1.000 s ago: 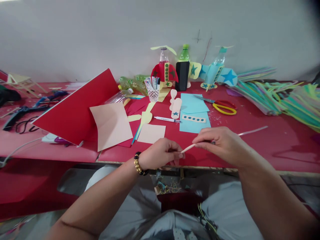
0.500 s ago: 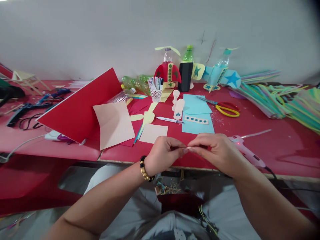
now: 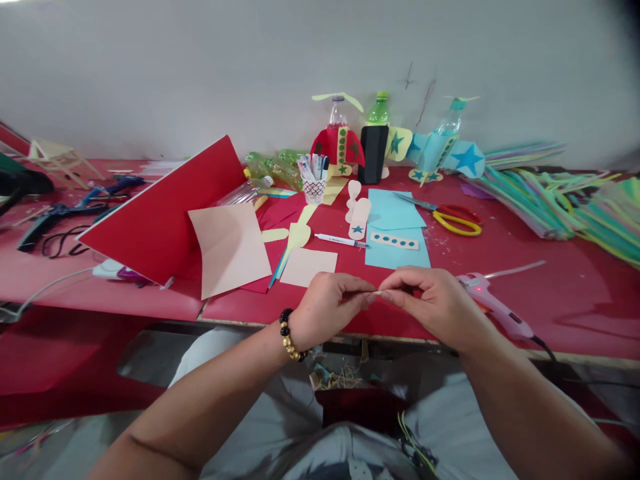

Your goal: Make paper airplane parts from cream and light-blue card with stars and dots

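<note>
My left hand (image 3: 334, 300) and my right hand (image 3: 430, 300) meet fingertip to fingertip above the table's front edge. Both pinch a small pale piece (image 3: 378, 293), mostly hidden by the fingers; its kind is too small to make out. A pink glue gun (image 3: 495, 305) with a lit red light lies just right of my right hand. Beyond my hands are blue paper sheets (image 3: 397, 257), a cream strip with blue dots (image 3: 395, 241), a cream piece with a blue star (image 3: 359, 220) and a white marker (image 3: 340, 240). A square cream sheet (image 3: 309, 268) lies beyond my left hand.
Scissors (image 3: 457, 220) lie at the right, near a bundle of pastel strips (image 3: 530, 200). Bottle planes (image 3: 337, 143) and a black holder (image 3: 373, 155) stand by the wall. A pen cup (image 3: 314, 190) stands mid-table. Red board (image 3: 170, 213) leans at the left.
My hands stay together with the small pale piece between their fingertips. The whole view has shifted very slightly; nothing on the table has visibly moved.
</note>
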A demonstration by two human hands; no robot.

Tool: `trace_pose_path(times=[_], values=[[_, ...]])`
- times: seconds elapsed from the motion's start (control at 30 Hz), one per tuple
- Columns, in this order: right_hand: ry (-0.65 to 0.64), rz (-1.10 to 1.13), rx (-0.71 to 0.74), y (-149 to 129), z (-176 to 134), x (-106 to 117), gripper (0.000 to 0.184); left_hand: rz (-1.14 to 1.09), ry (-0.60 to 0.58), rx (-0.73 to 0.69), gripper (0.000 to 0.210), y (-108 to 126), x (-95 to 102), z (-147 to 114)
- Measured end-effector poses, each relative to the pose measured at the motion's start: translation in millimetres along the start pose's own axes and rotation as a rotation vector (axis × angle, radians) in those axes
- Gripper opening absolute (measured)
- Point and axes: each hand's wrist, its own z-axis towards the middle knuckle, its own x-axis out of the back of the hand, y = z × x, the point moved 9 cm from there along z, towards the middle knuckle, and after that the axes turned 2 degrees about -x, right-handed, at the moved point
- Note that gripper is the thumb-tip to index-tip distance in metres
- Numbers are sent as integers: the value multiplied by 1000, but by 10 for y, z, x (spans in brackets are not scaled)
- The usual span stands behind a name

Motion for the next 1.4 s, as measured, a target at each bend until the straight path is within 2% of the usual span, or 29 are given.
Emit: trace_pose_path(times=[0.1,0.23,0.5,0.67,1.07,1.2,1.4], values=[[28,27,-13,38,-4,56,13,-88,28,50,28,-73,49,1],[59,20,-5,91,-25,113,15,-47,66,79,24,-138,95,-15],[41,7,-38,165,-53,110,18,10,66,39,21,-103,94,-13],[65,-14,-26,154,-54,138,17,-6,97,77,27,-145,135,-11],[70,-30,-69,170,-69,166,19,57,143,68,17,-115,190,-22],[68,-56,-32,138,-62,160,16,13,120,80,19,-144,158,-21],[33,-60,11,80,-64,128,12,-55,-6,56,23,-115,59,5]])
